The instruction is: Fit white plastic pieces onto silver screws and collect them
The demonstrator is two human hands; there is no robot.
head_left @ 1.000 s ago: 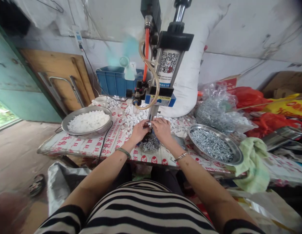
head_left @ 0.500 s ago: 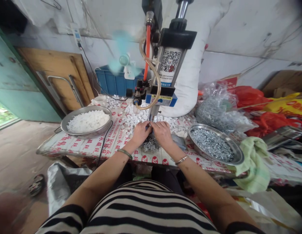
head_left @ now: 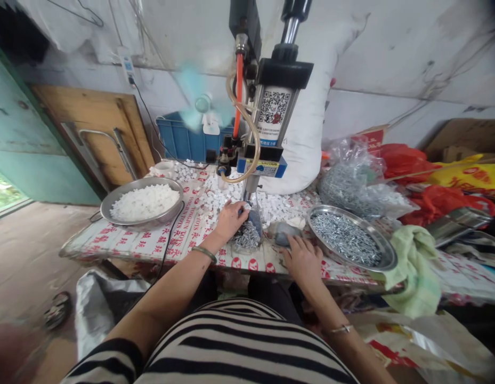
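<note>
At the near edge of the desk (head_left: 111, 237), the right hand (head_left: 305, 261) is loosely open by a gray lump (head_left: 285, 234), with nothing seen in its grip. Past a heap of metal pins (head_left: 247, 237), the left hand (head_left: 230, 220) has fingertips close together, maybe on a small white piece (head_left: 247, 206); I cannot tell. Above them stands the press (head_left: 274, 114). If it came down now, it could squash those fingers.
</note>
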